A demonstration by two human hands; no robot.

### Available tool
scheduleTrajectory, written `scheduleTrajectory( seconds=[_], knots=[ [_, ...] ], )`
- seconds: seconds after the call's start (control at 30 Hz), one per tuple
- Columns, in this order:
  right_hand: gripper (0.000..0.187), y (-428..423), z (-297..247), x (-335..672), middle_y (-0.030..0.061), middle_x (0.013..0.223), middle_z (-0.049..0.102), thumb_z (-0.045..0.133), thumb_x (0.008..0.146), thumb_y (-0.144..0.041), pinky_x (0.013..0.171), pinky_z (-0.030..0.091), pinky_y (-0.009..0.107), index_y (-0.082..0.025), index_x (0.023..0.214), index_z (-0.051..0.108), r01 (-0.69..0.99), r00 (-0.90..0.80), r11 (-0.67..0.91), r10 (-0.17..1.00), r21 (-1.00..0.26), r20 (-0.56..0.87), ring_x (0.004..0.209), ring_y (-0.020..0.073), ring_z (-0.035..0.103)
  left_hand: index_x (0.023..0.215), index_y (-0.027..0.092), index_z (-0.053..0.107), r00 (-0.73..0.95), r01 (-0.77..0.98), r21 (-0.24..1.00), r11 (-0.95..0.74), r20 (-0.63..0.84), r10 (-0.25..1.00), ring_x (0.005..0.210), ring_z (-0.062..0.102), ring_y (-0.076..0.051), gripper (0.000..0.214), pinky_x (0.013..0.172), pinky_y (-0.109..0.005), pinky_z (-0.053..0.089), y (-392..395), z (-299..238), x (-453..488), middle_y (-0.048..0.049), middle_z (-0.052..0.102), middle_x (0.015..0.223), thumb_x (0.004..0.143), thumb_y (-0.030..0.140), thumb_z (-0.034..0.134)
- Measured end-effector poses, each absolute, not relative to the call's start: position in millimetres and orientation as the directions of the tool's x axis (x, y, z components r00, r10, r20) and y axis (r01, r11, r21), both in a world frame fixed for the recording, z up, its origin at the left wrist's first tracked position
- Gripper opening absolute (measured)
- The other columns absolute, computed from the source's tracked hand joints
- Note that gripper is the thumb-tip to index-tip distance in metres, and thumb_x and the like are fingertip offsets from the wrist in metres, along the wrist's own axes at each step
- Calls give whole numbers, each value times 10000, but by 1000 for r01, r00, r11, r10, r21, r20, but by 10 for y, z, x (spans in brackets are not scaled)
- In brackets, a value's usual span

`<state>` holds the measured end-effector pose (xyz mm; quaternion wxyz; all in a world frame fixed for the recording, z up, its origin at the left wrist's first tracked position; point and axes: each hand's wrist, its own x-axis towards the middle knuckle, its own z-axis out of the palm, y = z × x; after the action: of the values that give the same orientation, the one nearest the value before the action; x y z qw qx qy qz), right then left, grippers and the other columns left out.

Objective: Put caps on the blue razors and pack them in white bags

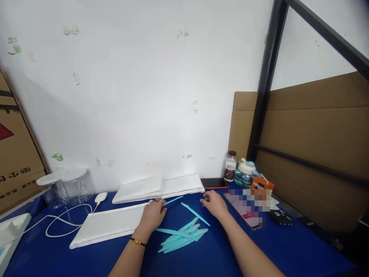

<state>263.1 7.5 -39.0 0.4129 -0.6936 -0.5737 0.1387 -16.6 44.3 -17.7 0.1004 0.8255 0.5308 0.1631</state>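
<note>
My left hand [154,214] rests on the blue table [86,257], fingers curled round one thin light-blue plastic stick [173,201] that points away to the right. It lies at the right end of a flat stack of white bags [108,225]. My right hand [213,203] lies palm down further right, fingers pressed together at the table; what they hold, if anything, is hidden. Between my forearms sits a loose pile of several light-blue sticks [183,235], and one single stick [195,214] lies apart, nearer my right hand.
More white bags [158,187] lie stacked against the wall. Two clear lidded jars [65,186] and a white cable [66,219] are at the left. Two phones [215,183] [245,209], a dark bottle [230,166], a blue water bottle [245,173] and cardboard panels [314,146] stand at the right.
</note>
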Motion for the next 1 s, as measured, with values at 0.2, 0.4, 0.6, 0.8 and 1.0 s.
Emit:
scheduleTrajectory(
  seconds=[0.2, 0.4, 0.6, 0.8, 1.0],
  knots=[
    [96, -33, -353, 2085, 50, 825, 615, 636, 712, -271, 676, 347, 275, -206, 783, 638, 905, -31, 164, 945, -392, 325, 734, 189, 562, 1008, 248, 612, 366, 860, 296, -415, 206, 907, 1033, 506, -221, 271, 854, -335, 347, 450, -206, -137, -54, 608, 1057, 791, 177, 466],
    [84, -8, -303, 2069, 66, 746, 616, 590, 656, -109, 620, 346, 265, -181, 632, 555, 881, 77, 96, 937, -463, 340, 693, 196, 574, 1005, 242, 629, 347, 840, 330, -430, 280, 895, 1039, 501, -225, 302, 861, -342, 354, 450, -186, -113, -59, 607, 1050, 804, 133, 432],
    [173, -48, -120, 2044, -27, 500, 550, 566, 753, -345, 482, 392, 233, -197, 707, 490, 173, 128, 235, 958, -956, 258, 456, 135, 525, 1100, 200, 580, 467, 447, 699, -557, 349, 812, 940, 550, -178, 337, 842, -280, 404, 236, -100, 137, -54, 622, 1056, 877, 370, 394],
    [304, -94, -116, 1956, -11, 517, 587, 659, 709, -449, 478, 382, 207, -162, 766, 577, -109, 62, 234, 972, -966, 228, 472, 111, 524, 842, 172, 611, 619, 418, 696, -584, 253, 744, 707, 536, -139, 343, 656, -236, 385, 130, -134, 292, -8, 615, 767, 896, 367, 335],
    [317, -12, -138, 2172, -6, 519, 562, 677, 680, -454, 438, 321, 207, -141, 716, 638, -108, 197, 236, 957, -966, 212, 432, 83, 436, 819, 211, 599, 552, 646, 405, -647, 338, 763, 847, 542, -173, 311, 735, -281, 350, 209, -96, 212, -32, 604, 873, 910, 281, 310]
  ],
)
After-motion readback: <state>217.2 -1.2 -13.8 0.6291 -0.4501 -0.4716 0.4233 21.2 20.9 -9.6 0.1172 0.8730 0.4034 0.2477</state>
